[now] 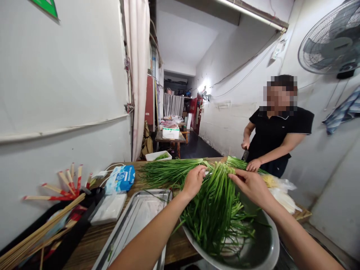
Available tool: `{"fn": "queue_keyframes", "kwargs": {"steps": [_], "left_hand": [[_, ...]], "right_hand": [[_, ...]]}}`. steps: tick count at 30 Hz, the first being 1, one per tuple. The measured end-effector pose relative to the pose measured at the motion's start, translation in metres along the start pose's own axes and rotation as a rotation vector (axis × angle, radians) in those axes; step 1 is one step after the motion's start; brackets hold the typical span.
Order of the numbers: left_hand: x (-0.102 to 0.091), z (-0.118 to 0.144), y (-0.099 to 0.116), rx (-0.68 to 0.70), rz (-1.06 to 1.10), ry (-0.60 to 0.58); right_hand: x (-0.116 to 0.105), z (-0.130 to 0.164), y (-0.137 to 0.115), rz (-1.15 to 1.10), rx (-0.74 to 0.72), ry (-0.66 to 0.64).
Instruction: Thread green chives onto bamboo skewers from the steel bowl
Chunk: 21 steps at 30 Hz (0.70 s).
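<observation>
A bunch of green garlic chives (218, 202) hangs between my hands, its pale cut stem ends uppermost and its leaves drooping into a metal bowl (268, 247). My left hand (194, 182) is closed at the left side of the stem ends; a small pale shiny thing shows by its fingertips, too little to name. My right hand (251, 185) pinches at the right end of the stems with thumb and fingers. Whether a skewer runs through the stems is hidden. More loose chives lie in the bowl. Behind the left hand, a pile of chives (165, 172) lies across the table.
A metal tray (132, 221) is left of the bowl. Further left are a paper stack (109, 210), a blue wipes packet (120, 179) and bamboo skewers (47, 228). Across the table a co-worker (277, 131) holds a knife (245, 154) at another chive bunch (236, 162). A white tray (150, 156) stands behind.
</observation>
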State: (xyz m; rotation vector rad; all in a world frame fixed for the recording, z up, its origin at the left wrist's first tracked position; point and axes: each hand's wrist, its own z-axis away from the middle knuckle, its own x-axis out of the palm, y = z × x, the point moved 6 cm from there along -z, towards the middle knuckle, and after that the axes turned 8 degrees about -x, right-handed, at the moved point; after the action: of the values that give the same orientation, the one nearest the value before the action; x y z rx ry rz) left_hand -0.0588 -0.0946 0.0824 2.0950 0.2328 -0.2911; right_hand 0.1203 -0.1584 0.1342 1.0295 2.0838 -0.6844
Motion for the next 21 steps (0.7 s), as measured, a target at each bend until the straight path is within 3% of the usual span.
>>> {"fn": "queue_keyframes", "kwargs": {"steps": [4, 12, 21], "left_hand": [[0.003, -0.001, -0.008, -0.097, 0.190, -0.036], [0.009, 0.006, 0.001, -0.308, 0.457, -0.056], [0.026, 0.007, 0.017, -0.342, 0.736, -0.346]], "right_hand": [[0.001, 0.005, 0.006, 0.024, 0.017, 0.008], [0.003, 0.010, 0.016, -0.019, 0.052, -0.006], [-0.002, 0.011, 0.010, -0.031, 0.018, -0.031]]}}
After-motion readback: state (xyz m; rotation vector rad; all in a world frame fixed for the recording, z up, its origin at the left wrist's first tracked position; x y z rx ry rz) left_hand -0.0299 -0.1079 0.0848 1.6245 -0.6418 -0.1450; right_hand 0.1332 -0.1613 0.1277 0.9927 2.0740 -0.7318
